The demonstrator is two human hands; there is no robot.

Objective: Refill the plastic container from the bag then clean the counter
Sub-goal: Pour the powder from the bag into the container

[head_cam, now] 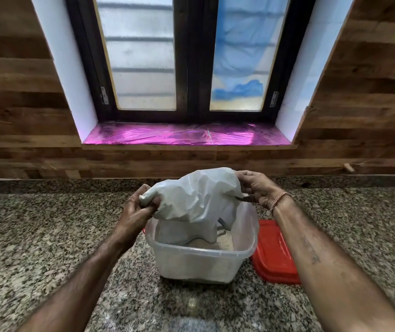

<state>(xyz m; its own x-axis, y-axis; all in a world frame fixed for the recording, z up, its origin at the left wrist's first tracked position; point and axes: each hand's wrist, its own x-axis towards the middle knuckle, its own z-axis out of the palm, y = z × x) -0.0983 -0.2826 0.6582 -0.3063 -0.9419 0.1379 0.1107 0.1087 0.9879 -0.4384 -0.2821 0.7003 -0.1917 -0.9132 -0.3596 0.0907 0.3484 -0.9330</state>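
1. A translucent, square plastic container (199,262) stands on the speckled grey granite counter (48,236), in the middle of the view and just in front of the person.
2. A crinkled white plastic bag (196,195) is held above the container. It is tipped over, and its lower end hangs down inside the container's walls.
3. The left hand (141,207) has its fingers curled tight round a bunched corner of the bag, at the bag's left side and level with the container's rim.
4. The right hand (258,190) grips the opposite, higher edge of the bag, with the thumb and fingers closed on the plastic. A thin orange thread bracelet (280,200) circles that wrist.
5. Pale, grainy material (225,244) lies in the bottom of the container, below the bag's hanging end. What it is cannot be told.
6. A small grey piece shows inside the container beside the bag, too hidden to identify.
7. A flat red plastic lid (275,255) lies on the counter, touching the container's right side and partly passing under the right forearm.
8. Behind the counter runs a wall of brown wooden planks (24,116).
9. Set in that wall is a dark-framed window with frosted panes (191,68); something blue shows blurred through the right pane.
10. The window's sill (179,136) is covered in shiny magenta film.
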